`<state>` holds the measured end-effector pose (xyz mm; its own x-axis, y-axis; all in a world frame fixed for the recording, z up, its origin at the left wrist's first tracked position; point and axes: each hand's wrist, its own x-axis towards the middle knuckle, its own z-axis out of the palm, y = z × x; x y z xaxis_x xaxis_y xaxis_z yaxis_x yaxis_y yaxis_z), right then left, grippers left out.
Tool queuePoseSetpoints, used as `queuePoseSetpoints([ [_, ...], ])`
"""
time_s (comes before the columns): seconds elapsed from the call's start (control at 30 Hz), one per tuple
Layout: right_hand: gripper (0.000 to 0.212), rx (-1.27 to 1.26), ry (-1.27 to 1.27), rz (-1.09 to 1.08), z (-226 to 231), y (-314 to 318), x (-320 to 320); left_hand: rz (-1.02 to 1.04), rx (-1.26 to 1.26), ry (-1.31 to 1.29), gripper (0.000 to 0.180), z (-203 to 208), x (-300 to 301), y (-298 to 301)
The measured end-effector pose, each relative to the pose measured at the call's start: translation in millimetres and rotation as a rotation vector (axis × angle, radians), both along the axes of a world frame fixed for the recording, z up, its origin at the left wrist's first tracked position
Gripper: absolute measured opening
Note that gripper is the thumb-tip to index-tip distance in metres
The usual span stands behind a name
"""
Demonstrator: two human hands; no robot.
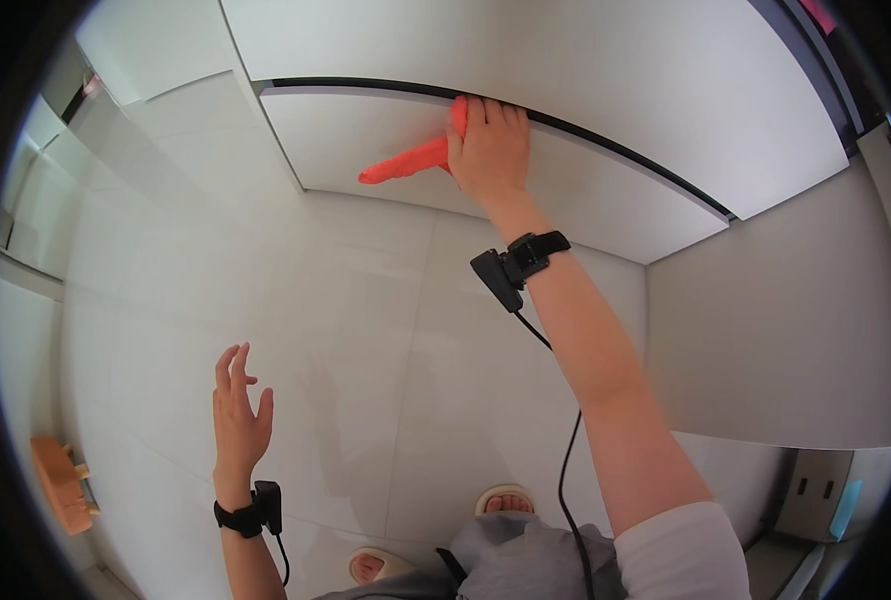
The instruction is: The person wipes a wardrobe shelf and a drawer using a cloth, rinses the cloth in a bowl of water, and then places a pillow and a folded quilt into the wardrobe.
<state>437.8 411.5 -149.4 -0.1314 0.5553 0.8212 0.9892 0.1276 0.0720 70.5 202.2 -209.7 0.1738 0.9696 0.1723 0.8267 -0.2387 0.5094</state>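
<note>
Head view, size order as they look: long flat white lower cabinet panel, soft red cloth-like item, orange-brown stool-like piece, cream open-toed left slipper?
1. White lower panel
2. Red item and orange-brown piece: look alike, unranked; right hand partly covers the red one
3. Left slipper

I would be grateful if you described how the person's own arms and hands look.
Both the left hand and the right hand are bare. Each wrist wears a black strap carrying a small black device with a thin black cable. A white sleeve covers the right upper arm.
</note>
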Motion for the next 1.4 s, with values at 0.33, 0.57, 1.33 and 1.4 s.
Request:
queuePoseSetpoints([
  [0.33,0.026,0.036,-0.042,-0.253,45,-136,223,0.037,-0.021,-0.036,0.065,29,-12,-33],
  [0.57,0.046,-0.067,-0.077,-0.552,64,-222,356,-0.013,-0.014,-0.028,0.066,53,10,-46],
  [1.33,0.035,-0.144,0.092,0.174,-25,38,-137,0.027,-0.269,0.227,0.076,-119,-84,-42],
  [1.4,0.035,-0.292,0.189,0.234,-16,53,-151,0.049,-0.327,0.28,0.08,-126,-80,-36],
])
